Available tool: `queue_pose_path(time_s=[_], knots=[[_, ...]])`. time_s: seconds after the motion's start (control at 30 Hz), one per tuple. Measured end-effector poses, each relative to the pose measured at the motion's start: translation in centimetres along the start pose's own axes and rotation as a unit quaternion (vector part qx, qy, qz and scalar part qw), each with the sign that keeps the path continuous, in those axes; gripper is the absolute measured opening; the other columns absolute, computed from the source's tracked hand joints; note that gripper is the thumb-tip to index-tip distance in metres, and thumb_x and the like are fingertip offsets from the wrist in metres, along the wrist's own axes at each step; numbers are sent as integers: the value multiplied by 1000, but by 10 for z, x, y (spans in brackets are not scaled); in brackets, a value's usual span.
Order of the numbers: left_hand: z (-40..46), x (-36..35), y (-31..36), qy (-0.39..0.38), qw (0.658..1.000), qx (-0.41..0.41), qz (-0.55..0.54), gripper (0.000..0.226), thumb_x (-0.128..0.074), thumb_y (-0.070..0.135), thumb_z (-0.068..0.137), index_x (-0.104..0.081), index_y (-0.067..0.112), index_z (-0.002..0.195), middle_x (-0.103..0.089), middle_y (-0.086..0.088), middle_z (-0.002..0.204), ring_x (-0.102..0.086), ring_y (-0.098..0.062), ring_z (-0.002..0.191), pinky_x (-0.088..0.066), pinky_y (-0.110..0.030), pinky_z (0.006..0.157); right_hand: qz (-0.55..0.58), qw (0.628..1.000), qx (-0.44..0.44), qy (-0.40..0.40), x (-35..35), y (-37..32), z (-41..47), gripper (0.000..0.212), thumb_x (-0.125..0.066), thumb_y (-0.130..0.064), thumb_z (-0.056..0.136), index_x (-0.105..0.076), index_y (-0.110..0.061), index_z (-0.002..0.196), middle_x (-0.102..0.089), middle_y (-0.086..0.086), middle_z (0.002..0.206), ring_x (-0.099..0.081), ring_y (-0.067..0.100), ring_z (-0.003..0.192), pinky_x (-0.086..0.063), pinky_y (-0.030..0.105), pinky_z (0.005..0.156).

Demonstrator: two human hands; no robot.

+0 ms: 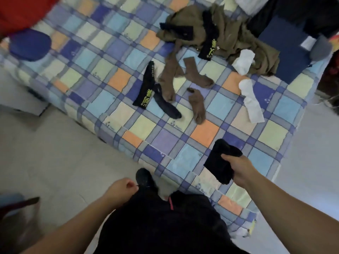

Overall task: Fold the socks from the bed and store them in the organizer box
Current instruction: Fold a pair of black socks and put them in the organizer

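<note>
Right hand [240, 169] is gripping a folded black sock bundle [221, 162], soft and limp so hold mid-fold; left hand [122, 187] fingers are curling, pinching dark clothing [156, 217].

The bedsheet [139, 125] is checked in blue, pale green, cream, orange and violet squares, divided by grey-blue bands. At mid-frame, 2 black socks with yellow-green lettering [145, 85] [209, 49] are seen, beside a plain dark navy sock [167, 105]. 3 brown socks [169, 77] [197, 73] [197, 106] are laid near them, matched in tone by an olive-brown garment [231, 37] at the upper right. 2 white socks [252, 102] [243, 61] are shown at the right. A folded black sock [221, 159] is held at the lower right. A navy box [286, 50] is seen at the upper right, a blue round object [30, 45] and red fabric [23, 11] at the upper left. The floor [60, 153] is pale grey.
</note>
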State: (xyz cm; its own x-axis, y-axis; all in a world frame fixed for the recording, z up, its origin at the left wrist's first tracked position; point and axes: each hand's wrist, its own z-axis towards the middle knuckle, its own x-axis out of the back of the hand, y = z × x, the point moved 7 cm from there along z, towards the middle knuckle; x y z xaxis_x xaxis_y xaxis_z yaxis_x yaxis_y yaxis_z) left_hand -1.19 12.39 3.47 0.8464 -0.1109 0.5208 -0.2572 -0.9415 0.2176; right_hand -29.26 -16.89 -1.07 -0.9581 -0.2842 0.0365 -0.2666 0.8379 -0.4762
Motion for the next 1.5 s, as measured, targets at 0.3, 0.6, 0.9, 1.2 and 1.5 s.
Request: queue_pose_path(time_s=[0.3,0.6,0.9,1.2,1.5], knots=[[-15,18,-92,4,995,-2,-97,19,-61,31,88,-68,14,94,-66,0,84,-60,-16,76,-49,-29,75,-254,967,17,4,-43,20,-46,40,-66,-2,90,-52,2,128,-67,19,104,-67,36,93,-55,50,86],[-26,64,-245,-8,986,24,-168,16,-58,32,91,-65,19,94,-68,-2,102,-61,-14,94,-45,-24,82,-378,920,72,-79,-246,31,-83,41,-68,-6,90,-55,1,129,-69,19,107,-68,35,94,-56,40,75],[-63,96,-454,69,887,199,-411,17,-61,19,90,-62,2,88,-63,-13,77,-58,-22,66,-42,-25,58,-450,865,104,-195,-481,67,-124,19,-68,-5,88,-66,-13,106,-75,11,95,-72,28,89,-56,33,70],[-27,130,-483,72,815,251,-517,15,-60,19,90,-57,9,80,-57,-7,71,-54,-18,59,-40,-22,52,-541,819,88,-171,-545,46,-88,15,-62,2,90,-65,-7,103,-73,21,95,-71,37,88,-57,41,75],[52,293,-421,106,830,179,-518,14,-60,31,88,-65,18,87,-69,-5,90,-70,-21,85,-54,-30,68,-652,736,103,-150,-645,-25,-40,9,-65,0,86,-67,-8,86,-75,12,68,-73,34,68,-59,46,69]])
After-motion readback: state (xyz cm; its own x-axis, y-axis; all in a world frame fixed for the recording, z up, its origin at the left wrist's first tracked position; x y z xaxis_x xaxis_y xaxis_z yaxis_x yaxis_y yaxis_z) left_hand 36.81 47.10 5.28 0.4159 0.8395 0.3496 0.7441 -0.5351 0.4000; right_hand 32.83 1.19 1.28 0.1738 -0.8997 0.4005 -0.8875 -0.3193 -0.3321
